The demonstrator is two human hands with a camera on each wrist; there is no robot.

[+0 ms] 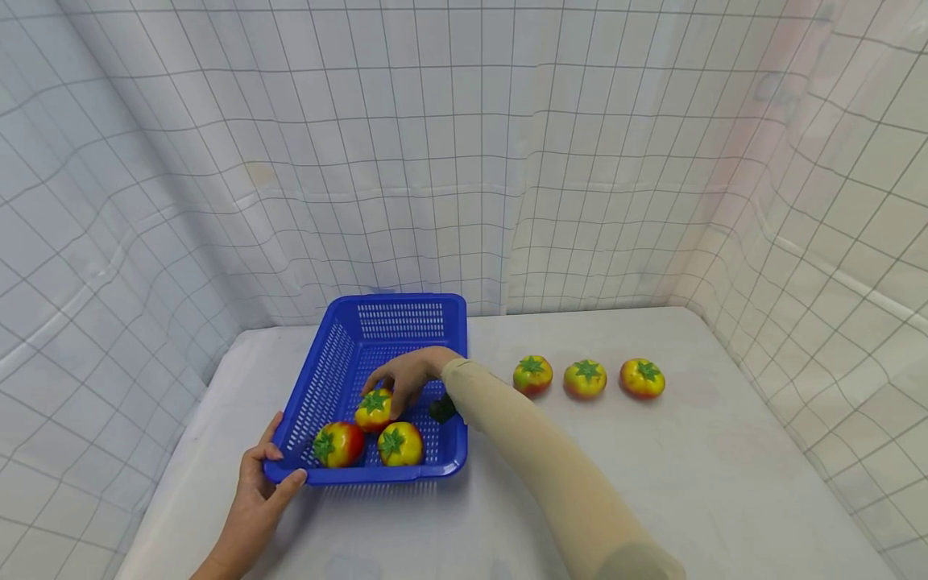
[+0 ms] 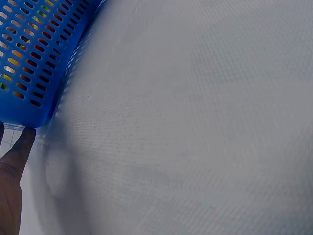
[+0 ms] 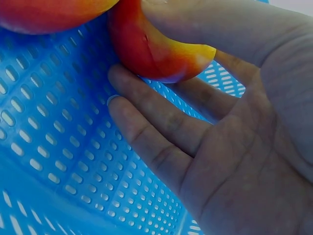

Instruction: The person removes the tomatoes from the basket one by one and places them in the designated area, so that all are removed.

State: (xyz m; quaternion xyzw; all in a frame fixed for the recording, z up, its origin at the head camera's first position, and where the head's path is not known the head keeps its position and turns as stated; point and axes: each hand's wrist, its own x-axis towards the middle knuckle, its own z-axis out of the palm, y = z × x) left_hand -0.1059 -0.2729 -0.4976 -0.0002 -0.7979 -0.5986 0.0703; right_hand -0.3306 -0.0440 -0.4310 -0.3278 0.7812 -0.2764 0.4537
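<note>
A blue plastic basket (image 1: pixel 355 476) with slotted walls stands on the left half of the table. My left hand (image 1: pixel 258 493) holds its near left corner, thumb on the front rim and fingers along the left side; the left wrist view catches only part of that hand (image 2: pixel 12 169). Inside the basket, my right hand (image 1: pixel 409 374) grips a yellow-red tomato (image 1: pixel 371 415) with a green leafy top. The right wrist view shows thumb and fingers around this tomato (image 3: pixel 156 51). Two more tomatoes lie beside it, one redder (image 1: pixel 344 445) and one yellower (image 1: pixel 402 445).
To the right of the basket, three similar tomatoes sit in a row on the white table (image 1: pixel 696 451): a left one (image 1: pixel 532 377), a middle one (image 1: pixel 584 380) and a right one (image 1: pixel 642 379). White grid-patterned curtains (image 1: pixel 478 161) enclose the table at the back and sides.
</note>
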